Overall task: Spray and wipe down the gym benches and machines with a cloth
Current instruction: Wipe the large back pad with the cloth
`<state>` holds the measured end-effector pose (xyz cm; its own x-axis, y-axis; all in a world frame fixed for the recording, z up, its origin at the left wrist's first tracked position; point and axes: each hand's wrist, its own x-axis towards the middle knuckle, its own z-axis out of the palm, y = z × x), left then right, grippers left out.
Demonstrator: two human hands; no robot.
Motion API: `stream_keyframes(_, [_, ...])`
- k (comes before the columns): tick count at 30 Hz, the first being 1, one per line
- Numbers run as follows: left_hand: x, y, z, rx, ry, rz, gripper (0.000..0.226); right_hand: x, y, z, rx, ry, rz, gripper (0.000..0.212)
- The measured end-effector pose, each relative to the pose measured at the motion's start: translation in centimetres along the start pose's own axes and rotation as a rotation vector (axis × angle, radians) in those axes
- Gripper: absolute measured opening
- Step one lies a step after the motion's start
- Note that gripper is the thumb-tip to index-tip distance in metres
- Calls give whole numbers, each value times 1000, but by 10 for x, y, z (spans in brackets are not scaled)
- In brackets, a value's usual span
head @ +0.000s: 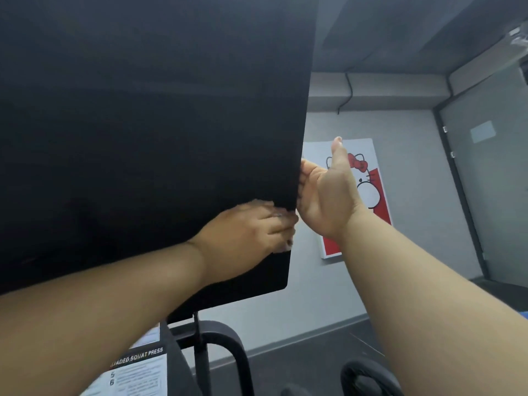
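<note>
A large matte black panel (143,124) with rounded corners, part of a machine whose white instruction label (137,370) reads "SQUAT PRESS", hangs overhead. The right hand (325,195) hooks its fingers behind the panel's right edge, thumb free and pointing up, probably to steady the plate against the push of wiping. The left hand (251,232) lies on the near face at that edge with its fingers bent. A pale scrap (287,247) at its fingertips may be the cloth, but motion blur leaves that, and its grip, uncertain. No spray bottle shows.
</note>
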<state>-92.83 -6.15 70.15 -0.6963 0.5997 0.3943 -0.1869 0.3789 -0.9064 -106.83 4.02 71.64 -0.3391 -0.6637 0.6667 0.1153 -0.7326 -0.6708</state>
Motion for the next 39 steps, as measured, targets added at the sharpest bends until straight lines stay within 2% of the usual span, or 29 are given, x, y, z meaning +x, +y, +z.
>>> stream_keyframes(2, [12, -24, -20, 26, 110, -7, 43, 1, 0, -2, 48, -9, -12, 93])
stream_keyframes(4, [27, -57, -41, 70, 247, -120, 37, 2, 3, -3, 97, -37, -31, 93])
stream_keyframes(6, [34, -65, -43, 109, 305, -191, 38, 1, 8, -4, 125, -53, -57, 91])
stream_keyframes(10, [12, -17, 6, 63, 241, -170, 42, -1, 10, 3, 137, -55, -83, 88])
stream_keyframes(15, [-21, 11, 13, -41, 43, -64, 39, -5, 1, 5, -49, 5, -58, 85])
stream_keyframes(18, [-8, -16, -16, -39, 162, -101, 43, -1, 2, 4, -60, -3, -57, 90])
stream_keyframes(21, [12, -55, -49, 13, 351, -222, 29, -1, 6, 4, -8, -16, -71, 90])
stream_keyframes(23, [11, -52, -40, 34, 392, -231, 24, -2, 7, 4, 19, -32, -85, 90])
stream_keyframes(25, [-8, -30, -10, -15, 312, -164, 24, -3, 7, 6, 3, -30, -98, 90])
stream_keyframes(27, [-35, -7, 11, -120, 145, -105, 28, -5, 7, 9, -39, -11, -100, 86])
stream_keyframes(30, [-47, -2, 5, -187, -8, -29, 31, -5, 3, 13, -139, 7, -90, 82])
stream_keyframes(32, [-33, -22, -21, -190, 43, -27, 29, -7, 0, 15, -194, 32, -71, 82])
stream_keyframes(36, [-14, -81, -74, 28, 284, -205, 31, -12, 2, 15, -191, 43, -80, 76])
stream_keyframes(39, [-39, -58, -46, 3, 206, -142, 27, -16, 4, 20, -197, 44, -86, 74])
